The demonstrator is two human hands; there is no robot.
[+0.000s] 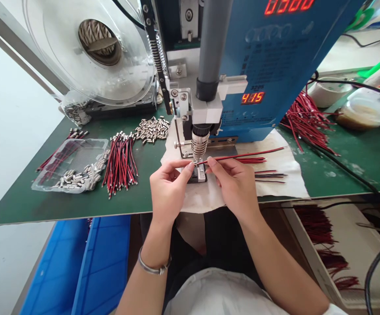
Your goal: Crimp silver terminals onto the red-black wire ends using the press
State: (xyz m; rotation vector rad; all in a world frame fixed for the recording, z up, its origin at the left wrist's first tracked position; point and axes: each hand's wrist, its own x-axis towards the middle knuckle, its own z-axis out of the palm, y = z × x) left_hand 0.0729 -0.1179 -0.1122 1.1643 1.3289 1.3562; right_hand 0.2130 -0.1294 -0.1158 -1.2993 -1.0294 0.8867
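Below the spring-wrapped tip (pixel 199 146) of a soldering machine, my two hands meet at a small block (pixel 202 174). My left hand (pixel 168 190) is closed in a pinch between thumb and forefinger on a small silver metal connector (pixel 196 164), mostly covered by the fingertips. Thumb and forefinger of my right hand (pixel 237 186) grip a red-and-black wire (pixel 252 154) close to its left end, its tail running out to the right. The wire's end is at the connector; whether they are joined cannot be seen. More wires (pixel 271 176) lie beside my right hand on white paper (pixel 286 164).
Left on the green table (pixel 150 188) are a clear tray (pixel 39 181) of silver connectors, a wire bundle (pixel 119 164) and a connector pile (pixel 153 130). Behind stands the blue machine box (pixel 258 118). More wires (pixel 311 120) lie right. Blue bins (pixel 61 262) and a white tray (pixel 357 253) sit below.
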